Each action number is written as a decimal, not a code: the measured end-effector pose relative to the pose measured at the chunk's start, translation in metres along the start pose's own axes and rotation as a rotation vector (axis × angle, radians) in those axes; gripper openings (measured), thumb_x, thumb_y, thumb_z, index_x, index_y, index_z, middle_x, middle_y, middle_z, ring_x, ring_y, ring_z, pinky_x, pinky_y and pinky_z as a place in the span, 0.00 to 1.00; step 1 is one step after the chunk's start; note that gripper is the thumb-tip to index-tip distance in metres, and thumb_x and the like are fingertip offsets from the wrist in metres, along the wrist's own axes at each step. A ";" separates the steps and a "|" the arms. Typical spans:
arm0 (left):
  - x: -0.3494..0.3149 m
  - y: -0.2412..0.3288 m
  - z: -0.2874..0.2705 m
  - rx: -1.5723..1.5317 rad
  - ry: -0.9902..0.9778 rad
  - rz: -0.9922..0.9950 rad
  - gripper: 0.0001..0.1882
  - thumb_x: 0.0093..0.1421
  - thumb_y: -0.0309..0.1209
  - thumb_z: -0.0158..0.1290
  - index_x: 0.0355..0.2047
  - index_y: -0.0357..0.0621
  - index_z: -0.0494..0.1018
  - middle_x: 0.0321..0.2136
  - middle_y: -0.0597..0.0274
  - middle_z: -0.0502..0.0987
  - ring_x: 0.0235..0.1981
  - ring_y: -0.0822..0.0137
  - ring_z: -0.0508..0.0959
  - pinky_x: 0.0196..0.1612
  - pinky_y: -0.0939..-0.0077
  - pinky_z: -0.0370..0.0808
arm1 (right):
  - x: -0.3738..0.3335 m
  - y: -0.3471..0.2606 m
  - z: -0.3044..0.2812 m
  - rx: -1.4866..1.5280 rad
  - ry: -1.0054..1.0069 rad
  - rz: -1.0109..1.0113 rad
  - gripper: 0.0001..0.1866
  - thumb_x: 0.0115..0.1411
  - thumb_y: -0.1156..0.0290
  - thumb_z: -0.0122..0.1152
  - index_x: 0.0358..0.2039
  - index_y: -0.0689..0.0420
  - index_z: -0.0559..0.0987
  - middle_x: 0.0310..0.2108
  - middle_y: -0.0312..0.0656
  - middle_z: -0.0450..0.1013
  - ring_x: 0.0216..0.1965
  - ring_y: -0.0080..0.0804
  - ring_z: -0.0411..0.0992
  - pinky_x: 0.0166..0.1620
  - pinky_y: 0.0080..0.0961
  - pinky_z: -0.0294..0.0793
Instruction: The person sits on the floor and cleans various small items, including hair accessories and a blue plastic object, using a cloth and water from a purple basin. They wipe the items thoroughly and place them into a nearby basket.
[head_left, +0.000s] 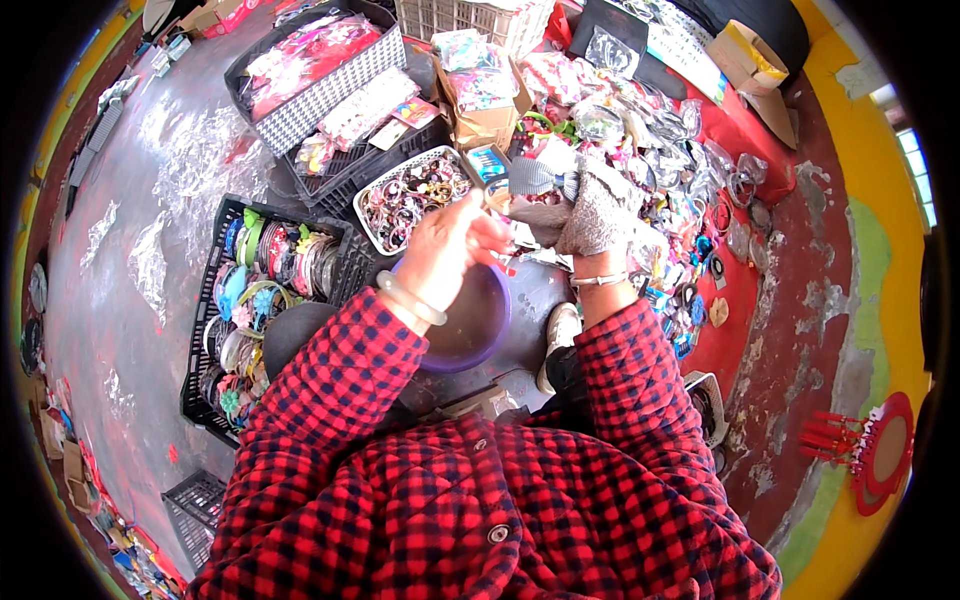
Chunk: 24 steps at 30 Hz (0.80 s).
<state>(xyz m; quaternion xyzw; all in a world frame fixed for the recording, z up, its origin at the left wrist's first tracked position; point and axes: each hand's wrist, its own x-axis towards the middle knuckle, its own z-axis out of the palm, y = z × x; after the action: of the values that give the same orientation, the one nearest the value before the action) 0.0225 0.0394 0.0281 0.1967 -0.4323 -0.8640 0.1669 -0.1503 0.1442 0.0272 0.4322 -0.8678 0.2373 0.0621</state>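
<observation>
Grey knit fabric at the frame's upper centre covers the right hand, so its grip cannot be told, and probably wants steadying while the left hand, fingers curled, hold unclear, works nearby.

Bright daylight, a window burnt white at the right edge, washed-out highlights on the left hand, pale glare on the grey floor, glinting plastic bags, yellow wall bending strongly toward the black fisheye rim
</observation>
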 end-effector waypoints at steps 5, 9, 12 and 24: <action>0.002 0.014 -0.004 0.772 -0.122 0.403 0.08 0.59 0.30 0.49 0.33 0.36 0.69 0.31 0.65 0.72 0.32 0.78 0.71 0.37 0.83 0.68 | -0.013 -0.019 -0.028 -0.069 -0.063 -0.545 0.25 0.30 0.63 0.67 0.32 0.55 0.73 0.24 0.42 0.69 0.31 0.41 0.70 0.33 0.35 0.67; 0.008 0.002 -0.008 0.520 -0.484 -0.063 0.13 0.58 0.33 0.51 0.37 0.34 0.70 0.27 0.63 0.74 0.31 0.77 0.72 0.37 0.81 0.69 | -0.021 -0.015 -0.013 0.057 0.011 -0.680 0.09 0.44 0.67 0.54 0.29 0.50 0.74 0.25 0.39 0.70 0.31 0.39 0.70 0.35 0.36 0.67; 0.003 0.007 0.003 0.296 -0.612 -0.316 0.15 0.59 0.34 0.49 0.38 0.30 0.70 0.29 0.58 0.75 0.31 0.72 0.74 0.36 0.79 0.71 | -0.016 -0.034 -0.027 -0.156 -0.314 -0.710 0.08 0.44 0.68 0.53 0.27 0.51 0.74 0.24 0.39 0.71 0.29 0.39 0.71 0.32 0.35 0.68; 0.011 -0.011 -0.010 0.172 -0.431 -0.037 0.13 0.58 0.32 0.49 0.40 0.35 0.67 0.30 0.60 0.73 0.32 0.71 0.73 0.37 0.78 0.68 | 0.010 0.037 0.013 -0.291 -0.006 0.053 0.26 0.40 0.56 0.63 0.36 0.59 0.70 0.30 0.40 0.72 0.36 0.38 0.71 0.42 0.24 0.68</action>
<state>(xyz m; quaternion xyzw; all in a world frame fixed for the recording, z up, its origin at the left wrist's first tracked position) 0.0163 0.0340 0.0111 0.0292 -0.5264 -0.8489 0.0376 -0.1839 0.1500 0.0056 0.3962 -0.9044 0.1093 0.1149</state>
